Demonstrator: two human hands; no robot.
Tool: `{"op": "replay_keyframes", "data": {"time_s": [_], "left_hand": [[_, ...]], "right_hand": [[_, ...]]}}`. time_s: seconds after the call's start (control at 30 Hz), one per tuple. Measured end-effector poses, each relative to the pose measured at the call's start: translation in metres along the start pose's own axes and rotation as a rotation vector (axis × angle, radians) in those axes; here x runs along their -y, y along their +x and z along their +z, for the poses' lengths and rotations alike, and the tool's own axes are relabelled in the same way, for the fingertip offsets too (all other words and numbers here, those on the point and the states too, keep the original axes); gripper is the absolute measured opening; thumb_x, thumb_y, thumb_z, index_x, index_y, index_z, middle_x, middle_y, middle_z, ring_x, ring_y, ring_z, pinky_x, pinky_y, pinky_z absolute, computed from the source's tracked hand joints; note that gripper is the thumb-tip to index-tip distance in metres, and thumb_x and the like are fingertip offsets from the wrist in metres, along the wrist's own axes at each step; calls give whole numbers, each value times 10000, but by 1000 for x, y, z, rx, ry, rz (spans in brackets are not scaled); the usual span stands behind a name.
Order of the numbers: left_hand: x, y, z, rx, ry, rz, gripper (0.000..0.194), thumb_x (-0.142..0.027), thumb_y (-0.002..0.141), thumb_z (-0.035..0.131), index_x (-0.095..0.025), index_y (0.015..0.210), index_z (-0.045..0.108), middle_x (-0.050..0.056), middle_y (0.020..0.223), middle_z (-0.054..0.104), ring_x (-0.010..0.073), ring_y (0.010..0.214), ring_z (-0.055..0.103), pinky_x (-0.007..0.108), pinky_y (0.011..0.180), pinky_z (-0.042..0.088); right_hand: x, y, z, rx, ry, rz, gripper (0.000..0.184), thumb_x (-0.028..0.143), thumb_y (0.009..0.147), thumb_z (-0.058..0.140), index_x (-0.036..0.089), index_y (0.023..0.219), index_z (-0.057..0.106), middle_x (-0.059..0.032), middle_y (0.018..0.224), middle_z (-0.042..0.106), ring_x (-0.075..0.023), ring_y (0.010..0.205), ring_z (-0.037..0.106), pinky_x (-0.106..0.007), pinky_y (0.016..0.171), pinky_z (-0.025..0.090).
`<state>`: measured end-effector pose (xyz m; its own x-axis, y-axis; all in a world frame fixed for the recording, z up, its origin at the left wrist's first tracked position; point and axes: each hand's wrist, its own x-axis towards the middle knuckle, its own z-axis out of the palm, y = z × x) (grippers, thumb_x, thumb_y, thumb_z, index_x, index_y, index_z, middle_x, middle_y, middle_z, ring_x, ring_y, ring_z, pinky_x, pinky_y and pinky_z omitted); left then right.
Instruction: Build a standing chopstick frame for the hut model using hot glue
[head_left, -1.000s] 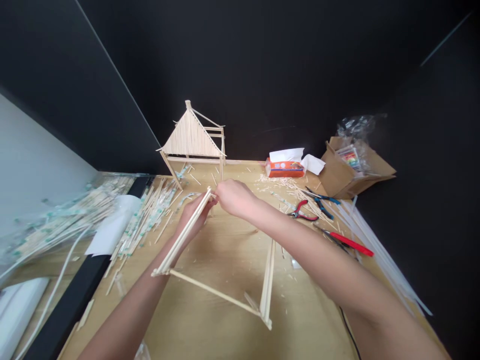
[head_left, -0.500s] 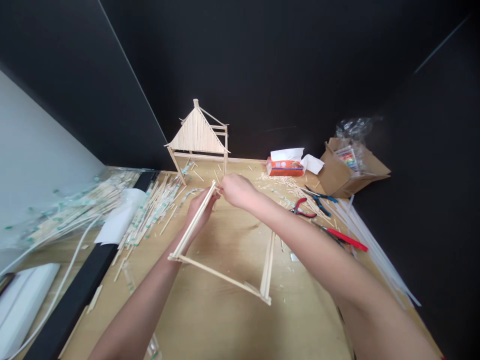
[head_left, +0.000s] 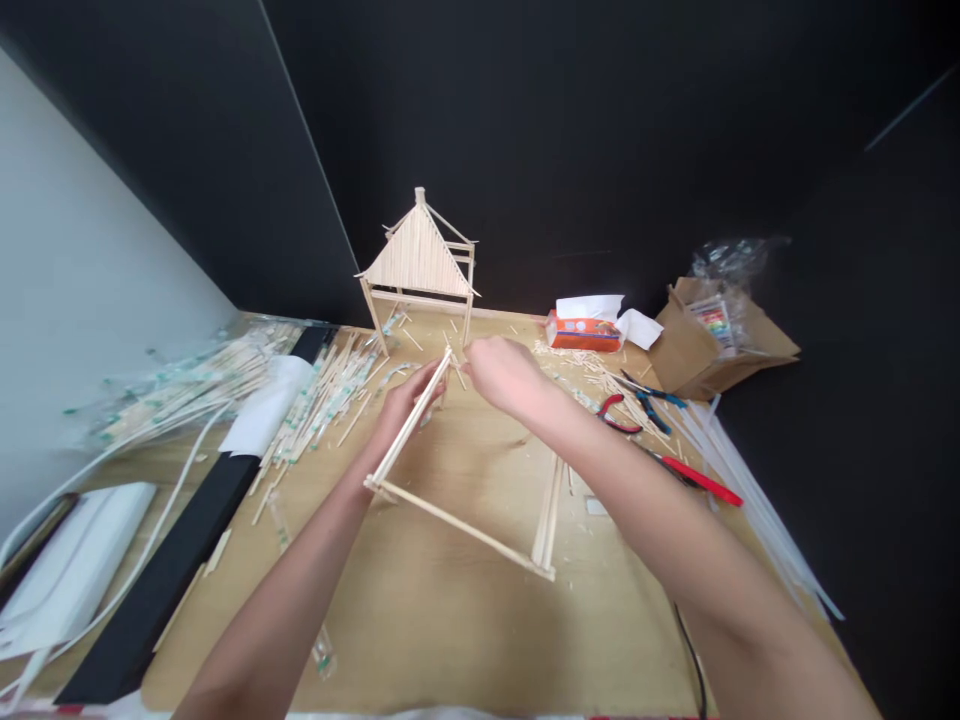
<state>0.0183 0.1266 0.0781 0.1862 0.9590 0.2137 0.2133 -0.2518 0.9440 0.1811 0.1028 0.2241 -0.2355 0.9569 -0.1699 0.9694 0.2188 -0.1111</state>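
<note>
The left hand (head_left: 409, 400) is gripping a long side of a triangular frame of glued wooden sticks (head_left: 417, 426), with the fingers closed around it just below the frame's upper tip. The right hand (head_left: 506, 378) is hovering just beside that tip, with its fingers loosely curled and held slightly open, and it is holding nothing that can be seen. The frame is tilting up from the tabletop (head_left: 465, 640), its far tip raised near the hands, while its lower corners are reaching toward the middle of the tabletop. A doubled upright of sticks is running from the frame's right corner.

Beyond the hands, a stick-built hut model (head_left: 417, 258) with a steep triangular roof is standing at the far edge of the tabletop. To the right, a tissue box (head_left: 583, 331) is sitting beside an open cardboard box (head_left: 686, 350), and red-handled pliers (head_left: 615, 414), blue-handled pliers (head_left: 652, 408) and a red-handled tool (head_left: 701, 481) are lying among loose sticks. Long white plastic strips (head_left: 757, 510) are fanning out along the right edge. On the left, bundles of wrapped sticks (head_left: 319, 390) are piled beside a white sheet of paper (head_left: 266, 405)
</note>
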Motion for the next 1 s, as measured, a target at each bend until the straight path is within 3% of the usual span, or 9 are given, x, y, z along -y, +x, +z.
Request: {"op": "replay_keyframes", "data": {"time_s": [0.07,0.17,0.27,0.33,0.43,0.53,0.77,1.0], "left_hand": [[-3,-13,-11,-27,-62,-49,448,-423,724,703,-194,1107,661,81,1069,709,245,961,659,347,844,517],[-7,-49,-29,-108,-134,-141,374,-460,770,663,-169,1005,679,111,1042,717,260,955,672,384,853,528],[-6,-99,-41,-181,-195,-223,337,-459,841,600,-170,1003,663,98,982,726,253,930,689,387,857,531],[-4,-129,-44,-219,-236,-243,348,-472,883,537,-180,1039,643,96,1023,715,250,964,684,394,882,525],[-4,-155,-42,-232,-294,-205,343,-435,877,570,-214,1136,615,96,1150,678,239,1054,652,388,943,500],[-5,-161,-37,-248,-291,-136,410,-350,807,683,-249,1196,602,85,1178,669,222,1084,633,352,937,510],[-4,-155,-31,-274,-252,-57,228,-274,778,713,-246,1005,707,39,1012,712,178,906,674,286,806,562],[0,-153,-30,-300,-221,-27,207,-278,776,709,-235,978,715,39,980,707,175,871,668,282,763,569]], "right_hand": [[7,-29,-5,-82,-40,-15,251,186,955,444,101,1021,671,-175,958,704,-278,915,672,-329,744,479],[23,-86,2,-219,-84,-98,221,143,951,439,132,1036,643,-105,886,697,-222,759,665,-307,680,481],[45,-131,30,-336,17,-229,231,108,915,508,133,1109,629,-88,936,699,-209,817,651,-322,749,503],[61,-143,53,-399,134,-223,265,107,906,529,127,1155,616,-90,984,701,-204,860,649,-323,789,509],[81,-137,81,-405,241,-145,296,137,909,541,143,1201,594,-90,1024,696,-212,881,650,-332,789,516],[93,-122,94,-377,281,-111,317,124,917,526,163,1228,576,-79,1033,692,-214,911,649,-341,810,505],[96,-113,105,-370,339,-87,303,143,966,448,209,1209,616,-43,937,707,-187,819,667,-282,746,483],[94,-111,111,-360,358,-80,317,171,973,444,234,1232,617,-22,906,699,-156,765,669,-239,683,479]]}}
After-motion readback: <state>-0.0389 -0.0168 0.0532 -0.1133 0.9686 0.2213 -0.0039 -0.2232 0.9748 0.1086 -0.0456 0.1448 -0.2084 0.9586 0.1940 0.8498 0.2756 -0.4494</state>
